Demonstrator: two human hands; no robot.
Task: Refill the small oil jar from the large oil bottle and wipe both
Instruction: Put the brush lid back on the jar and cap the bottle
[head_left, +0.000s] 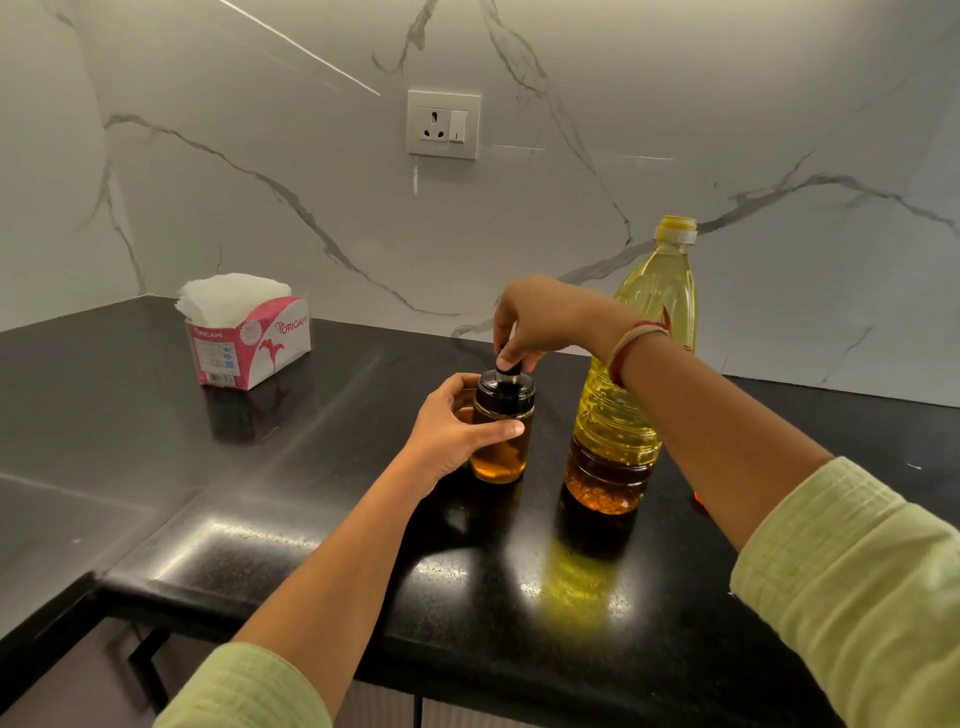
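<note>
On the black counter, near to far: one small oil jar under two hands, left hand curled round its glass body, right hand pinching the black knob atop its lid; one large oil bottle upright just beside it on the right; one tissue box well apart at back left.

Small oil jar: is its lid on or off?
On. The black lid sits on the small oil jar; the right hand pinches its top knob, the left hand grips the glass.
</note>
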